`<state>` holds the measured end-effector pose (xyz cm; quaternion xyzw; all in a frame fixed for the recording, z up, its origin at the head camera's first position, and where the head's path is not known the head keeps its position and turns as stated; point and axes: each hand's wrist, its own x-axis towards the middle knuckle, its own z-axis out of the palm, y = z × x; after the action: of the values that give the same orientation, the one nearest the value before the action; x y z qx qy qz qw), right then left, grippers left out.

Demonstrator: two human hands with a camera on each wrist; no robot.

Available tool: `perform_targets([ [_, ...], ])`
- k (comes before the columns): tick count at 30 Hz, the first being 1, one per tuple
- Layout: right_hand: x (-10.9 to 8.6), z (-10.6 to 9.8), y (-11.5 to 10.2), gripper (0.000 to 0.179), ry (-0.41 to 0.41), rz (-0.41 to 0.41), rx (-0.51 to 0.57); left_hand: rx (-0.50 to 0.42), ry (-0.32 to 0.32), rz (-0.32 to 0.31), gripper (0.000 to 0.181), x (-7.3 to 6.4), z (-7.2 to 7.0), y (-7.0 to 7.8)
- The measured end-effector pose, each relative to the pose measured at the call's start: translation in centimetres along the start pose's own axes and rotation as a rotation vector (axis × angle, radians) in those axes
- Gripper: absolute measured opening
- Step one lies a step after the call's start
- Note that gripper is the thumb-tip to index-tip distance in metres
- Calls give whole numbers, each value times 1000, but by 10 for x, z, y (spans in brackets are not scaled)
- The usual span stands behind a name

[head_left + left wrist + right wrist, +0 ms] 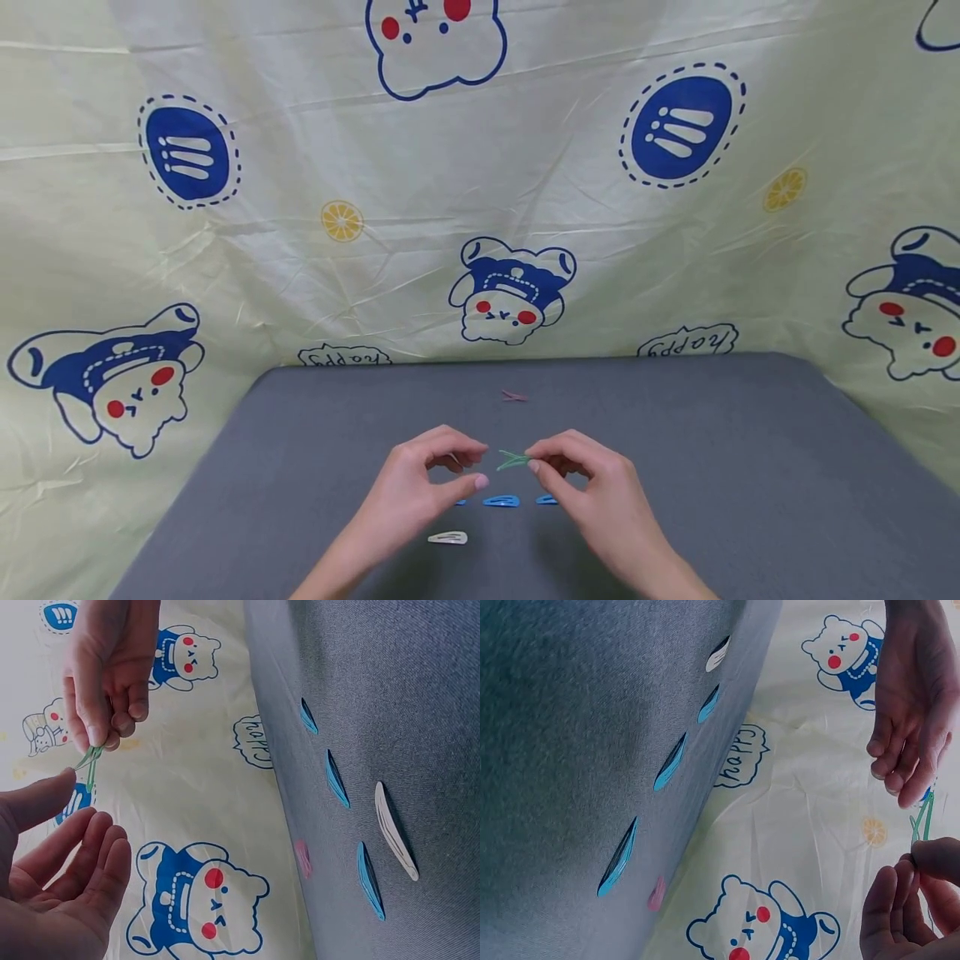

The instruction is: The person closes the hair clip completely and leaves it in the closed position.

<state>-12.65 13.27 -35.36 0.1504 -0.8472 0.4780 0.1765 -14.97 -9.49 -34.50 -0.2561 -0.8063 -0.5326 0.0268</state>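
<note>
Right hand: the right hand (pixel 592 479) is raised above the grey cloth-covered table (pixel 750 467), thumb and forefinger pinching one end of a small green metal snap hair clip (pixel 513 459); the other fingers are curled under.
Green clip: held in the air between the two hands — off the table, its free end pointing toward the left hand; in the left wrist view it (pixel 88 763) hangs just below the pinching fingertips, and its prongs look sprung apart.
Left hand: the left hand (pixel 429 477) is loosely open, fingers gently bent and holding nothing; its fingertips are just beside the clip's free end, and whether they touch it cannot be told.
On the table, under the hands: three blue snap hair clips in a row — the middle blue clip (pixel 501 501) in plain sight, the other two partly hidden behind the hands.
Nearer the person: a white snap hair clip (pixel 447 537) lying flat.
Farther back: a pink hair clip (pixel 514 397), well apart from the rest.
Backdrop: a pale yellow cloth printed with cartoon bears (pixel 510 292) hanging behind the table.
</note>
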Motion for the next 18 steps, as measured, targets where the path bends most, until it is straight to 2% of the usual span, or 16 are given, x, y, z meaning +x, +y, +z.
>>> perform_targets([
  [7, -2, 3, -5, 27, -5, 27, 8, 17, 6, 31, 23, -2, 5, 2],
  [14, -5, 4, -6, 29, -1, -60, 2, 61, 29, 95, 25, -5, 10, 2],
  [18, -7, 4, -6, 27, -9, -98, 13, 63, 34, 110, 22, -6, 12, 3],
])
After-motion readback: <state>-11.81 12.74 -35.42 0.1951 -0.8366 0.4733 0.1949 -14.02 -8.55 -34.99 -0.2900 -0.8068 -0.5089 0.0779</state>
